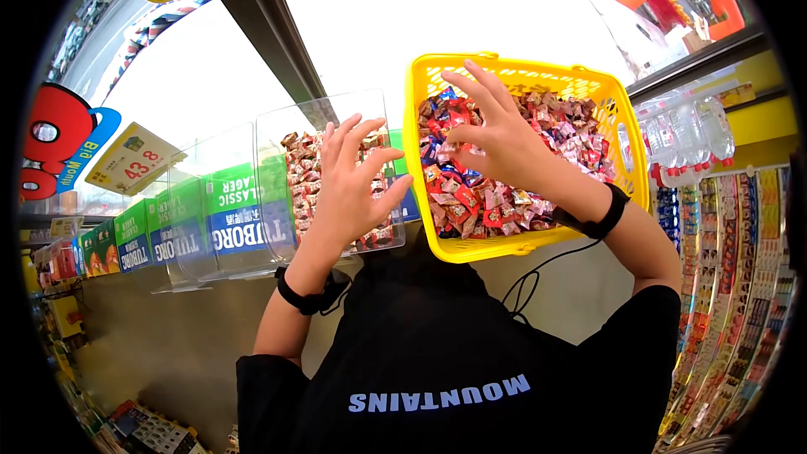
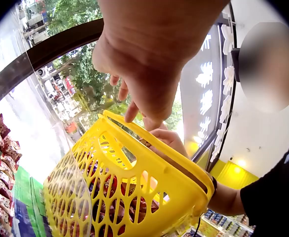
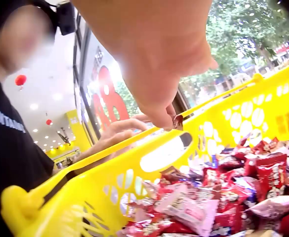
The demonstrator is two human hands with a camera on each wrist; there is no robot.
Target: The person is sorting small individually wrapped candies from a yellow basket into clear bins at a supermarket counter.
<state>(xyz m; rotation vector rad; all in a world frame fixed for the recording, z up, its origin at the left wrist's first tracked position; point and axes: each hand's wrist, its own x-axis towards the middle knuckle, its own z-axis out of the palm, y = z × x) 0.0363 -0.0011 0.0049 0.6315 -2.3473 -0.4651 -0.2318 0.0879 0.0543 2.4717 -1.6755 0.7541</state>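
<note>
My right hand [image 1: 508, 143] is over the left side of a yellow plastic basket [image 1: 622, 109] with perforated walls. In the right wrist view its fingertips pinch a small dark red wrapped candy [image 3: 178, 122] beside the basket's handle slot. The basket holds a heap of mixed red, pink and blue wrapped candies [image 1: 580, 122]. Left of it stands a clear plastic bin [image 1: 277, 118] with red-and-white wrapped candies [image 1: 304, 172]. Above that bin hovers my left hand [image 1: 349, 193], fingers spread and nothing in them. The left wrist view shows this hand [image 2: 144, 69] close to the basket's rim.
Green and blue beer cartons [image 1: 244, 210] line up under the clear bins to the left. A price sign [image 1: 136, 160] stands behind them. Water bottles [image 1: 689, 134] and packed shelves [image 1: 731, 261] are at the right. A black cable [image 1: 525, 282] hangs below the basket.
</note>
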